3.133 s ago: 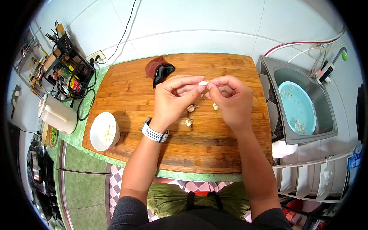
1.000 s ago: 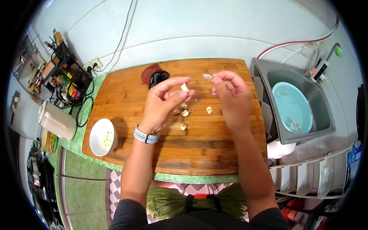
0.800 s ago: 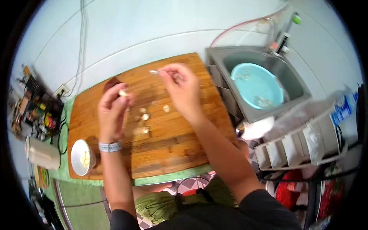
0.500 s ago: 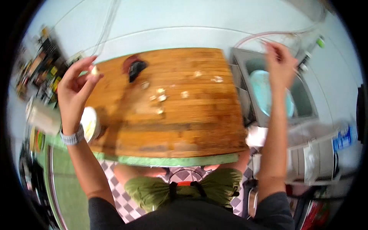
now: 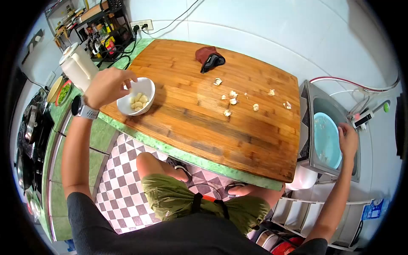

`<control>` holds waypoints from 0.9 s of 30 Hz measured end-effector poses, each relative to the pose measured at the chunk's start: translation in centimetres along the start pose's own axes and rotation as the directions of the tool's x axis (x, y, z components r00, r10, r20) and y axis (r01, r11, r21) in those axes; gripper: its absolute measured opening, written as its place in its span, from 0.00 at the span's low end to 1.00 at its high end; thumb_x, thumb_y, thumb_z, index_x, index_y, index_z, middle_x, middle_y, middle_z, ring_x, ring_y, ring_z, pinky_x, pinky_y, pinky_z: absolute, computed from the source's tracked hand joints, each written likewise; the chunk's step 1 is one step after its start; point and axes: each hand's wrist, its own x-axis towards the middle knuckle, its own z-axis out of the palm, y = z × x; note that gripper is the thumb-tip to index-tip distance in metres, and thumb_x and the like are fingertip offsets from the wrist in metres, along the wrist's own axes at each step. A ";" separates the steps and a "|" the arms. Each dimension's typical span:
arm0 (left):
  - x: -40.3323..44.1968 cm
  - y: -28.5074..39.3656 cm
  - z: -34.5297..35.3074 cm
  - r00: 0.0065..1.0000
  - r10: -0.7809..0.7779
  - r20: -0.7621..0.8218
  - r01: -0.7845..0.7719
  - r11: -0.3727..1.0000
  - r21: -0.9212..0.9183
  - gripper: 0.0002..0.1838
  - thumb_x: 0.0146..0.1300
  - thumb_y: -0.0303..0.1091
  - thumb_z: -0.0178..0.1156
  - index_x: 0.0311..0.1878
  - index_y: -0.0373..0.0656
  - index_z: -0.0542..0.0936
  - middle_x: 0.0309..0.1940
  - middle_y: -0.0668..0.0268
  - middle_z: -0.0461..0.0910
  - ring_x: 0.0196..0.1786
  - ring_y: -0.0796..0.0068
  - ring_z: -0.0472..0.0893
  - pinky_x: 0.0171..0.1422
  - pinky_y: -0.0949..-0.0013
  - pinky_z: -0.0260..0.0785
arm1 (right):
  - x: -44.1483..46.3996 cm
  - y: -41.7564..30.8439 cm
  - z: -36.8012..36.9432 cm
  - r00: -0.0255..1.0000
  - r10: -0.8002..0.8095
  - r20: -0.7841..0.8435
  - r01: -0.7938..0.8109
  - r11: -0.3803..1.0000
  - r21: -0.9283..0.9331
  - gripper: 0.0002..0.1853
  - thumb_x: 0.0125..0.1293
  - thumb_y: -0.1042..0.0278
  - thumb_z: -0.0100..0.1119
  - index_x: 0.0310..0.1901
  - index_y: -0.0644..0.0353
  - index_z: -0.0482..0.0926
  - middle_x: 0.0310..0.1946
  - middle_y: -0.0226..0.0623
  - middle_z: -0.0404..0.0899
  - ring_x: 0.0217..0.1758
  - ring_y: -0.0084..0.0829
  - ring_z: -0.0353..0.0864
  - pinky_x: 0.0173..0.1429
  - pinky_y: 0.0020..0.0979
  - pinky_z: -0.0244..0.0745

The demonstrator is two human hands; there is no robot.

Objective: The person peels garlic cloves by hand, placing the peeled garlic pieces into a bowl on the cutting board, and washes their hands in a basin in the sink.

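Note:
My left hand (image 5: 111, 87), with a watch on the wrist, hangs over the rim of a white bowl (image 5: 148, 88). Its fingers are bent and slightly apart, with nothing visible between them. Several peeled garlic cloves (image 5: 138, 102) lie in the bowl at the board's left end. My right hand (image 5: 348, 139) is over the right side of the light-blue basin (image 5: 325, 146) in the sink, fingers loosely curved and apart, and I see nothing in them. Several bits of garlic skin or unpeeled garlic (image 5: 233, 97) are scattered across the wooden board (image 5: 191, 127).
A dark red and black cloth item (image 5: 208, 58) lies at the board's back edge. To the left stand a cream pitcher (image 5: 78, 66) and a rack of bottles (image 5: 104, 38). The grey sink (image 5: 312, 91) adjoins the board's right side, with a faucet (image 5: 359, 110) behind.
My left hand has moved from holding a pale clove up in the air to over the bowl; the clove no longer shows in it. My right hand has lowered over the basin. The view has turned left.

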 end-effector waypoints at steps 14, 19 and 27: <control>5.1 7.6 1.3 0.935 0.074 -0.346 -0.124 0.984 -0.126 0.15 0.56 0.33 0.74 0.48 0.47 0.86 0.37 0.66 0.87 0.35 0.62 0.86 0.39 0.61 0.77 | 3.1 -26.6 3.8 0.852 -0.514 0.103 0.382 0.743 0.549 0.11 0.66 0.72 0.66 0.50 0.59 0.88 0.43 0.41 0.87 0.42 0.38 0.87 0.50 0.35 0.82; 11.9 12.2 9.0 0.869 0.164 -0.467 -0.326 0.900 -0.291 0.18 0.54 0.34 0.76 0.49 0.49 0.85 0.43 0.63 0.86 0.49 0.57 0.85 0.50 0.56 0.78 | 4.5 -33.4 7.7 0.850 -0.455 0.266 0.107 0.643 0.758 0.13 0.65 0.74 0.64 0.51 0.60 0.89 0.43 0.40 0.89 0.40 0.33 0.86 0.48 0.32 0.81; 16.3 12.9 14.1 0.934 0.202 -0.296 -0.295 0.903 -0.314 0.15 0.56 0.32 0.75 0.47 0.50 0.85 0.43 0.64 0.84 0.52 0.56 0.83 0.53 0.54 0.76 | 3.6 -31.6 8.5 0.927 -0.369 0.059 0.106 0.412 0.905 0.12 0.69 0.77 0.61 0.51 0.63 0.89 0.41 0.34 0.90 0.42 0.21 0.84 0.50 0.25 0.79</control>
